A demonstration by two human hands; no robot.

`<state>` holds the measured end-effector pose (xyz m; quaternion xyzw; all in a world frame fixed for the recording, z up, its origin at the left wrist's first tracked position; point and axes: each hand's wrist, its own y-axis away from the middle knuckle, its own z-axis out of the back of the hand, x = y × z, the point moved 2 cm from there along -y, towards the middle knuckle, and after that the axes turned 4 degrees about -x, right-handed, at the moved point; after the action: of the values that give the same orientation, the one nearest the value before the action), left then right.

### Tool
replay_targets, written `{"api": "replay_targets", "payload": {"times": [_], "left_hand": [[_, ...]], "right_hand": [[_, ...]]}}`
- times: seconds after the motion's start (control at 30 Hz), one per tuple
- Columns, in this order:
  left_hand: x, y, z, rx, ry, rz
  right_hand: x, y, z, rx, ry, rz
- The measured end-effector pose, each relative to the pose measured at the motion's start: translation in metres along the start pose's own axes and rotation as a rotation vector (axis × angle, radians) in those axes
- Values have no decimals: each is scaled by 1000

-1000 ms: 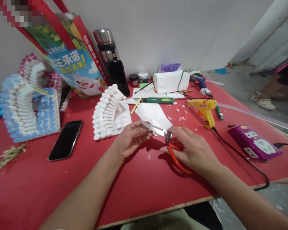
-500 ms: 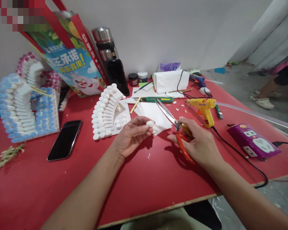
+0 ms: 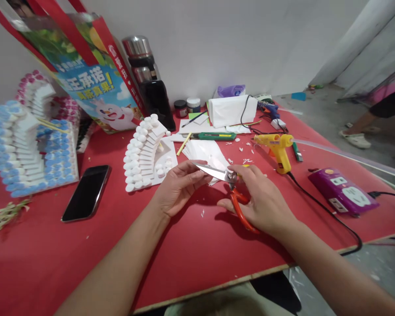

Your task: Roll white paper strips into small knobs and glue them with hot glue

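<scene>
My right hand (image 3: 260, 197) is wrapped round the orange-handled scissors (image 3: 219, 172). Their blades point left and lie across the fingertips of my left hand (image 3: 187, 184). The left fingers are pinched together on a small white oval piece, which the blades and fingers now largely hide. Just left of that hand stands a curved, stepped white model (image 3: 140, 153), edged with rows of white oval pieces. White paper sheets (image 3: 206, 151) lie on the table behind the scissors.
On the red table (image 3: 184, 263) are a yellow glue gun (image 3: 278, 149), purple power strip (image 3: 344, 191), phone (image 3: 85, 193), green cutter (image 3: 217, 136) and blue-trimmed model (image 3: 33, 153). A shopping bag (image 3: 98, 83) and flask (image 3: 140, 57) stand behind. A person's leg (image 3: 365, 123) shows at right.
The scissors have swung left and down, bringing their blades from above the paper to my left fingertips. My left hand stays nearly in place. The view has shifted slightly.
</scene>
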<state>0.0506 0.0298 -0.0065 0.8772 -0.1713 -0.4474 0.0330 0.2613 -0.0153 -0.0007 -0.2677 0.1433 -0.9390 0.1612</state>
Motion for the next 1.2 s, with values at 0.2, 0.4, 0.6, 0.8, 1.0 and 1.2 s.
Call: {"api": "replay_targets", "payload": {"times": [0.2,0.4,0.6,0.8,1.0,1.2], "left_hand": [[2,-1,0,25,-29,-13],[3,-1,1,16,-13,-23],[3,-1,-1,12,-20,-18],[5,-1,0,21,-17,-28],[5,-2,0,43,-34,-38],[5,-2,1,43,-58,-41]], "right_hand": [[-1,1,-4,28,51,3],[0,0,-4,30,72,14],[1,0,-4,46,84,16],[-1,2,-4,21,108,34],[-1,3,-6,-42,124,78],[-2,4,-6,-86,129,126]]}}
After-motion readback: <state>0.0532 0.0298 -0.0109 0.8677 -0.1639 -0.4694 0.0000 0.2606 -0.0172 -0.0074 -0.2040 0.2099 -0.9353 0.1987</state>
